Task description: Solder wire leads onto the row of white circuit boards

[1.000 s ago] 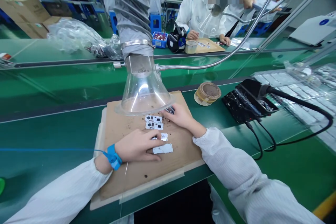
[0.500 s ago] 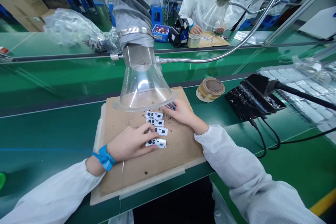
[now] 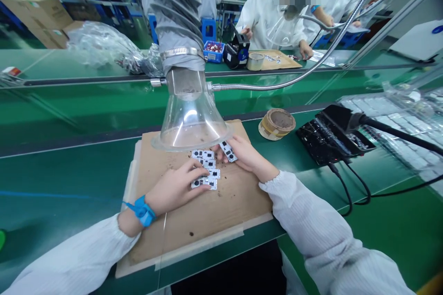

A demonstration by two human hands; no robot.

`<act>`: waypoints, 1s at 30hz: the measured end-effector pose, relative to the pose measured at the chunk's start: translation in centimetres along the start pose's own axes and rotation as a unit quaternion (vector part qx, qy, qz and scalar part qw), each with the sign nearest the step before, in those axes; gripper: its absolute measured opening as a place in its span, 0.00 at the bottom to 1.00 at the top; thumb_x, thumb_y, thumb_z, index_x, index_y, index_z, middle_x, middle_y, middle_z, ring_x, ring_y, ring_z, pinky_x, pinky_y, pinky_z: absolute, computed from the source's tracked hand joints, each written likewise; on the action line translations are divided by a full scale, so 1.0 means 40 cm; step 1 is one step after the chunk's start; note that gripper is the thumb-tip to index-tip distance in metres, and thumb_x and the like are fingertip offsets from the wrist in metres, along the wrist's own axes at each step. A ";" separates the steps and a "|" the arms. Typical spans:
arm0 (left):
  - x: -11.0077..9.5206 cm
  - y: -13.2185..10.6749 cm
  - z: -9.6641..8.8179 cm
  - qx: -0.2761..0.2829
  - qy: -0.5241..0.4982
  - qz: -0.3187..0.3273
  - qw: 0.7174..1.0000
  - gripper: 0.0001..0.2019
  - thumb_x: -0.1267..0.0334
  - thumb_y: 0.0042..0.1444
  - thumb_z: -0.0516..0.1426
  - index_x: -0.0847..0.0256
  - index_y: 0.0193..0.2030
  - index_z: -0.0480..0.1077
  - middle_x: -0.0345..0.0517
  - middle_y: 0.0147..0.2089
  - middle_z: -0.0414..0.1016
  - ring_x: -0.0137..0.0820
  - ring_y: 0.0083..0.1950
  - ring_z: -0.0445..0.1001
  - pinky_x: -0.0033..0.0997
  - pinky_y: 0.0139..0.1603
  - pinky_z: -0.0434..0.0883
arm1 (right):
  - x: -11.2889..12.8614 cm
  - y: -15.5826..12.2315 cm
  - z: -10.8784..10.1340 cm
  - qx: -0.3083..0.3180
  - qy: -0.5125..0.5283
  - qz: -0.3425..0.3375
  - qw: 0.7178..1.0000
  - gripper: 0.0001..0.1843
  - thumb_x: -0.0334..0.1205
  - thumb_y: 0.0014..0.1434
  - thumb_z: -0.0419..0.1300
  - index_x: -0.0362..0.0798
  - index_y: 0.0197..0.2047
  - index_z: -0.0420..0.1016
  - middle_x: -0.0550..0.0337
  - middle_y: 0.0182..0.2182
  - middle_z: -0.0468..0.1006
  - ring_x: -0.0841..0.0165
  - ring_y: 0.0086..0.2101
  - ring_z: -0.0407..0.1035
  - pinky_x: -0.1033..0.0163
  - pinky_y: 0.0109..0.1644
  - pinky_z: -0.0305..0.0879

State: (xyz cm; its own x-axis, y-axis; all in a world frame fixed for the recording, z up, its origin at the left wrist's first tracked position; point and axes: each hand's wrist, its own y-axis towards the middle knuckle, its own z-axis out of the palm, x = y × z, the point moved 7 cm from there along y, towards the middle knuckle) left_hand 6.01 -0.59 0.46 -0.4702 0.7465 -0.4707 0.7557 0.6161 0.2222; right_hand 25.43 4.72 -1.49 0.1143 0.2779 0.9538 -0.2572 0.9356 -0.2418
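Several small white circuit boards [image 3: 209, 164] with black components lie close together in a column on a brown cardboard sheet [image 3: 194, 214]. My left hand [image 3: 176, 185], with a blue band at the wrist, reaches over the lower boards from the left. Its fingers are apart and the tips rest on or against them, partly covering them. To the right of the column, my right hand [image 3: 244, 154] holds another white circuit board [image 3: 228, 152], tilted with its component side visible. Part of that hand's fingers is hidden behind the board.
A clear fume hood [image 3: 192, 124] hangs just above the boards. At right stand a tape roll [image 3: 277, 124] and a black device [image 3: 328, 136] with cables. Dark specks dot the cardboard. Across the green bench a co-worker [image 3: 259, 14] sits near a blue bin [image 3: 213, 52].
My left hand has moved slightly up the column, and the lower boards now sit closer together. The board in my right hand has turned, so its component side shows clearly.
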 end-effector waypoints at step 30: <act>0.025 0.008 -0.040 -0.112 -0.236 -0.055 0.964 0.04 0.62 0.70 0.64 0.58 0.45 0.76 0.46 0.48 0.78 0.30 0.38 0.72 0.29 0.39 0.71 | -0.057 -0.078 0.169 0.139 0.040 0.125 0.982 0.21 0.61 0.77 0.56 0.53 0.55 0.74 0.58 0.33 0.85 0.63 0.32 0.85 0.64 0.28 0.82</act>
State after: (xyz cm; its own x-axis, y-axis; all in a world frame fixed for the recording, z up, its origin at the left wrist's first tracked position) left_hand 5.04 0.75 1.41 -0.2418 0.5084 -0.8265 0.5714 0.7630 0.3022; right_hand 19.49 -0.29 -1.72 0.0875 0.5177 0.8511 -0.5372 0.7440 -0.3973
